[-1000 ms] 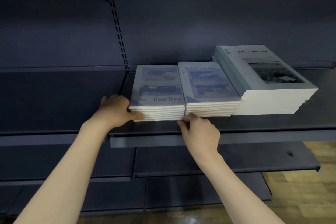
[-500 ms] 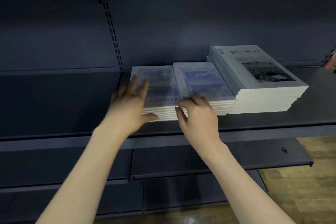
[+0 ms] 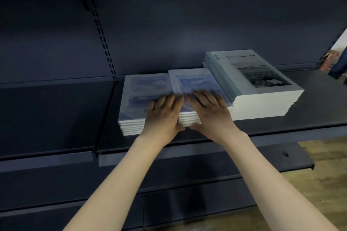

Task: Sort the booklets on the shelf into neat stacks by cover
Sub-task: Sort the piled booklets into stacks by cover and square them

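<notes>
While both palms lie flat and spread, gripping nothing, the left hand point(image 3: 163, 113) presses the left blue-cover stack point(image 3: 146, 99) and the right hand point(image 3: 210, 111) the middle blue-cover stack point(image 3: 195, 84), which touches the taller grey-cover stack point(image 3: 262, 88) on its right. Blur hides the blue titles; hands mask the seam.

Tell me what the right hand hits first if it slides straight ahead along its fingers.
The right hand points up and left across the middle stack. It likely meets nothing before the shelf's back panel; depth is unclear.
</notes>
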{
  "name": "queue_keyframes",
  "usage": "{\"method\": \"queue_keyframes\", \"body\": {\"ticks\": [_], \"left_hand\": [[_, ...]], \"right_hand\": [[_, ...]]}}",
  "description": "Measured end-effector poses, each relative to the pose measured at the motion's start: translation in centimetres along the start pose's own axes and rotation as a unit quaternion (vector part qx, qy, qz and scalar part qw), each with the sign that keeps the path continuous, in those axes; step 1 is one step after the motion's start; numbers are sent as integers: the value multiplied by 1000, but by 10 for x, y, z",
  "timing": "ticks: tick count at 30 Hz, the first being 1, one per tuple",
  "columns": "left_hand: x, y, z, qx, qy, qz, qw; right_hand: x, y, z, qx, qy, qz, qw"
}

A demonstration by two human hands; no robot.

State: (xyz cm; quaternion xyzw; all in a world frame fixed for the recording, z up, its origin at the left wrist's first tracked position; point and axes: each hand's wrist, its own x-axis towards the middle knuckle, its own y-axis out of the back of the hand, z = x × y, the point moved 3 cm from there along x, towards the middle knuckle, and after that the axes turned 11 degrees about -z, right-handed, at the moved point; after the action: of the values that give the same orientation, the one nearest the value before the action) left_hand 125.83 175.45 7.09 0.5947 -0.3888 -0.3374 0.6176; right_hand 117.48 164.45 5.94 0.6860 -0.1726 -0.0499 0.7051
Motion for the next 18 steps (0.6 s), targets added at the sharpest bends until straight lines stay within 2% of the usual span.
{"method": "queue_keyframes", "body": {"ticks": [7, 18], "left_hand": [[3, -5, -2, -3, 8, 22, 1000], [5, -11, 0, -13, 35, 29, 999]], "right_hand": [[4, -4, 2, -10, 9, 74, 997], [7, 2, 7, 6, 8, 12, 1000]]}}
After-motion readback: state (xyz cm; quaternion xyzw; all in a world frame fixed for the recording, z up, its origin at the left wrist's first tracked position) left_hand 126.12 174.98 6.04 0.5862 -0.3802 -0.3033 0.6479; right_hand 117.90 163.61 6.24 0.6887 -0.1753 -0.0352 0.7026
